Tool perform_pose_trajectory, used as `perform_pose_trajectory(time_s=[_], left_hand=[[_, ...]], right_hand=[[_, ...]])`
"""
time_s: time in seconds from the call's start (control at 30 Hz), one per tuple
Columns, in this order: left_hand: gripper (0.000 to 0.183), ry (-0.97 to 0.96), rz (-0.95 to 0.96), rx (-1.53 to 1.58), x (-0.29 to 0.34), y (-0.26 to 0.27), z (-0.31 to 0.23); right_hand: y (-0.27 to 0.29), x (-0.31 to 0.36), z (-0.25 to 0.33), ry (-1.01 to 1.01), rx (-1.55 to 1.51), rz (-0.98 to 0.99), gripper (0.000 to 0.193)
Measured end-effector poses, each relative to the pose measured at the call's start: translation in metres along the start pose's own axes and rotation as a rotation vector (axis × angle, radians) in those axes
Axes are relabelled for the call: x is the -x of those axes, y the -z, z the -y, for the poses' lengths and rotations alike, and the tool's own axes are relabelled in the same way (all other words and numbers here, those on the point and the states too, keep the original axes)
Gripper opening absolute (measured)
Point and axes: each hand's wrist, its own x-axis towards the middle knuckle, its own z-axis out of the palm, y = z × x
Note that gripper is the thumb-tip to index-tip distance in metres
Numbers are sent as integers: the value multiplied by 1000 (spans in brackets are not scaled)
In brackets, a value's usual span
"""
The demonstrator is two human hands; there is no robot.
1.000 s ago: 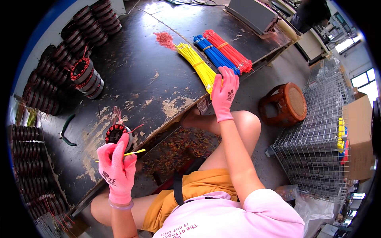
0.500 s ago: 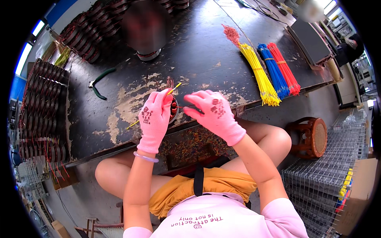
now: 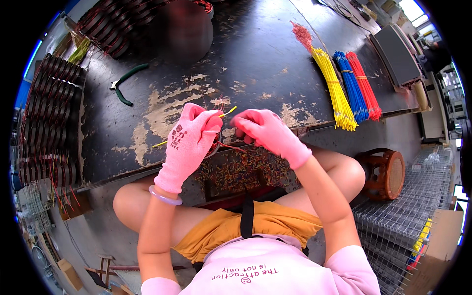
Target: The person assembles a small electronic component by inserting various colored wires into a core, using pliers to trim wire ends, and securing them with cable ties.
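In a pink glove, my left hand (image 3: 192,140) is closed in a pinch on a yellow wire (image 3: 229,112). One end of the wire pokes out past the fingertips, and its tail shows on the table at the other side of the hand. Partly hidden under this hand is a ring-shaped motor stator (image 3: 213,148) with red windings, at the table's near edge. A red lead (image 3: 232,147) sticks out of it to the right. My right hand (image 3: 268,133), also gloved in pink, is just right of the wire end, fingers curled together; what they hold is hidden.
Green-handled cutters (image 3: 129,83) lie on the worn black table (image 3: 255,64). Bundles of yellow (image 3: 332,88), blue (image 3: 351,86) and red wires (image 3: 364,86) lie at the right. Wound stators (image 3: 51,118) are stacked at the left and far side. A wooden stool (image 3: 381,173) stands to the right.
My right hand's fingers, spread before, have curled in beside the wire end. The yellow wire end has tilted lower and points more to the right. The whole view has shifted slightly.
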Motion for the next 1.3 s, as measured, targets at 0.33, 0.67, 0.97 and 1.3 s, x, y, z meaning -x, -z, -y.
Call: perform_pose_trajectory(time_s=[0.33, 0.67, 0.97, 1.3], left_hand=[[30, 97, -105, 192, -6, -21, 2], [22, 90, -161, 95, -6, -25, 3], [19, 84, -47, 55, -5, -19, 2], [14, 27, 45, -89, -7, -3, -13]], right_hand=[[-11, -66, -30, -65, -381, 336, 24], [-22, -5, -29, -5, -548, -34, 17], [-30, 3, -24, 614, 205, -497, 9], [-5, 0, -4, 290, -27, -134, 13]])
